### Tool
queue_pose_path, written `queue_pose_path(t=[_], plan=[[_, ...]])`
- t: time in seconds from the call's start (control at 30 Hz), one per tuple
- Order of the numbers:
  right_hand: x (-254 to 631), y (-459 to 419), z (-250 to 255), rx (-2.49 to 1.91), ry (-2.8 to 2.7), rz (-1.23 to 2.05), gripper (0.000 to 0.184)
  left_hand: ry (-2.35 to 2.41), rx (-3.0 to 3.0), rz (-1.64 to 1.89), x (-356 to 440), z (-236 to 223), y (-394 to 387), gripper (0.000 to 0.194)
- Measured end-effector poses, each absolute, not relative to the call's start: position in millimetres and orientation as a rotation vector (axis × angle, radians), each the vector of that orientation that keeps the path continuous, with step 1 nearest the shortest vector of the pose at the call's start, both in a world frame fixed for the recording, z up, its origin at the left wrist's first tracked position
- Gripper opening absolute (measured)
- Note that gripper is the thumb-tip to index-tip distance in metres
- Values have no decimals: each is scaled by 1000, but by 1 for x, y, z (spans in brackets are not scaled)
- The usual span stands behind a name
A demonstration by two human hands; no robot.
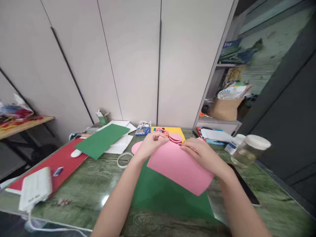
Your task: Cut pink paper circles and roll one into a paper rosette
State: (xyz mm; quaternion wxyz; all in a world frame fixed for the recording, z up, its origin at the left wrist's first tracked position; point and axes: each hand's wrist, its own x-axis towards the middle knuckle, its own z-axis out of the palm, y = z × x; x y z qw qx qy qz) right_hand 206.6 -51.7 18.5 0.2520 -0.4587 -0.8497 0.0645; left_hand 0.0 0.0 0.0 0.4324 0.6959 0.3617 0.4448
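Between both hands a sheet of pink paper [180,168] is held up at a slant, its lower corner hanging to the right. My left hand [151,144] pinches its upper left edge. At the upper right edge, the fingers of my right hand [198,151] close on the same sheet. Under it lies a green sheet [168,200], flat on the table and partly covered by the pink one. Just behind the hands are pink paper circles [175,137] and small colourful pieces [161,131] on yellow paper [181,131].
A roll of clear tape [124,160] lies left of my left hand. Farther left are another green sheet [106,140], red paper [66,163] and a white power bank [37,187]. A lidded clear jar [249,151] and a dark phone [243,184] are at right. A marker box [143,129] stands behind.
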Motion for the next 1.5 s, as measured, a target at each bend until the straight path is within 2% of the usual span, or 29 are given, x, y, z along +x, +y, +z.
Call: queue_pose_path(t=[0.4, 0.67, 0.8, 1.0, 1.17, 1.5], plan=[[198, -52, 11, -1223, -2165, 51, 14, 854, 1790, 1093, 11, 2, -17, 22], [199, -53, 12, -1206, -2217, -86, 16, 828, 1815, 1077, 13, -1, -15, 21], [200, -56, 16, -1175, -2239, -47, 16, 838, 1802, 1070, 12, 0, -17, 26], [207, -57, 20, -1183, -2244, -10, 16, 840, 1774, 1128, 15, 2, -18, 21], [209, -58, 21, -1204, -2260, 32, 18, 873, 1806, 1096, 11, 2, -16, 26], [209, -54, 15, -1174, -2270, 29, 18, 850, 2027, 994, 16, 6, -24, 15]])
